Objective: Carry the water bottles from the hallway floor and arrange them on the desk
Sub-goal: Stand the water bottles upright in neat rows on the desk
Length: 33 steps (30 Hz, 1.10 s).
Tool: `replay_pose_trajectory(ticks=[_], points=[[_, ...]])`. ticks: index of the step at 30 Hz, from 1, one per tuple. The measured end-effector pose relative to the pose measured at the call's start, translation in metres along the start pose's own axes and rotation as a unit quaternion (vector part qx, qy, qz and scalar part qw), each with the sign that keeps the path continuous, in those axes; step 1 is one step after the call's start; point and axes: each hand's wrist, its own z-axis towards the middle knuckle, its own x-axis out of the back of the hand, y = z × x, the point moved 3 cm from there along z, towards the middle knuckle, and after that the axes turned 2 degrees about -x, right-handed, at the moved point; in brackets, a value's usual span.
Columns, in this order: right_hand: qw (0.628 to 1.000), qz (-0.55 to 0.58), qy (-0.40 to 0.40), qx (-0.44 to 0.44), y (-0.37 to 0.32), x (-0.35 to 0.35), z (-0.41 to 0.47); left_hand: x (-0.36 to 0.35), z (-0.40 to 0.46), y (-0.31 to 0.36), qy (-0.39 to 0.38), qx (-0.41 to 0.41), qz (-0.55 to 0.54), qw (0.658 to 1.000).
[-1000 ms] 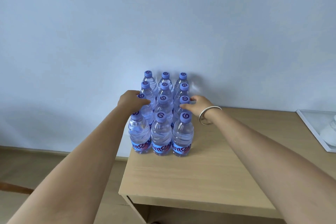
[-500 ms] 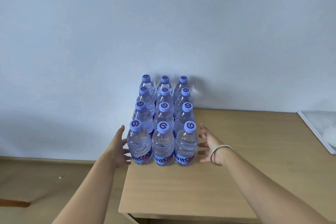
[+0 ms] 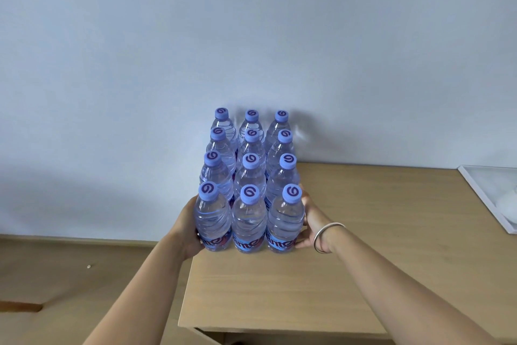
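Note:
Several clear water bottles [image 3: 249,221] with blue caps stand upright on the light wooden desk [image 3: 363,246], packed in three columns against the wall at the desk's left end. My left hand [image 3: 186,228] is cupped against the outer side of the front-left bottle [image 3: 213,221]. A bracelet sits on the wrist of my right hand [image 3: 312,218], which presses on the outer side of the front-right bottle [image 3: 285,221]. The front row is squeezed between the two hands. Most of my fingers are hidden behind the bottles.
A white tray [image 3: 475,185] holding something white lies at the desk's far right edge. The pale wall [image 3: 251,36] runs directly behind the bottles. Wooden floor [image 3: 70,274] lies to the left, below the desk's left edge.
My hands left the bottle caps of the middle rows, dropped down and spread open, then closed in on the two sides of the front row. The bottles stay in place.

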Motion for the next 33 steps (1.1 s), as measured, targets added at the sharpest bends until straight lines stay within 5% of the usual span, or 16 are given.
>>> replay_pose_trajectory(ticks=[33], points=[[1.000, -0.016, 0.019, 0.017, 0.000, 0.003, -0.001, 0.004, -0.006, 0.008, 0.083, 0.035, 0.030, 0.995]])
